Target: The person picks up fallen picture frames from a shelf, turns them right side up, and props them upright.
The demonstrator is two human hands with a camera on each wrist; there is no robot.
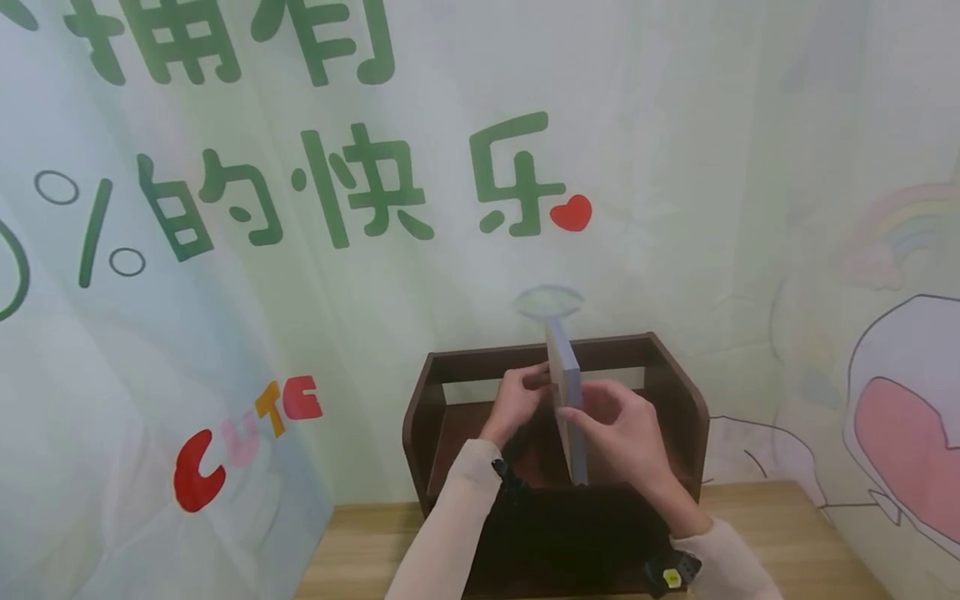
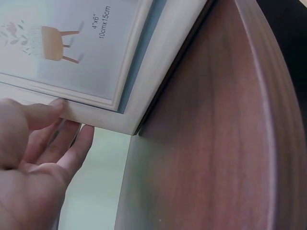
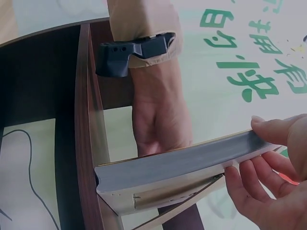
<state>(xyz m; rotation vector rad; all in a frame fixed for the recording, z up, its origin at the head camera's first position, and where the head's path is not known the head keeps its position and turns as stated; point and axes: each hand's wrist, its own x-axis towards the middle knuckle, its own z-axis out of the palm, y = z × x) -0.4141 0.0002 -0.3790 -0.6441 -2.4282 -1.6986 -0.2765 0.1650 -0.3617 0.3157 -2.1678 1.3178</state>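
Both hands hold a picture frame (image 1: pixel 572 381): the left hand (image 1: pixel 516 407) pinches its far edge, thumb on the front and fingers behind, while the right hand (image 1: pixel 628 429) grips its near edge between thumb and bent fingers. Behind hangs a pale cloth (image 1: pixel 675 208) with green Chinese characters (image 1: pixel 363 196); "的快乐" reads whole, and the line above is cut off in the head view. Lower left on it, coloured letters (image 1: pixel 270 407) spell "CUTE". Wooden table (image 1: pixel 371 533) shows past both sides of a dark brown shelf (image 1: pixel 686 408). Nearly edge-on to the head view, the frame stands upright between the shelf's side panels, right of its middle, its top above the back edge. Its lower far corner meets the shelf board; whether its weight rests there cannot be told. Frame and hands block part of the shelf's inside. Its insert (image 2: pixel 86 76) reads 4"x6" and 10cmx15cm beside a drawn stool. From its back slants a strut (image 3: pixel 180 203). Black devices (image 1: pixel 672 573) sit at both cuffs, the right one with a yellow patch. Beside the characters is a red heart (image 1: pixel 572 213).
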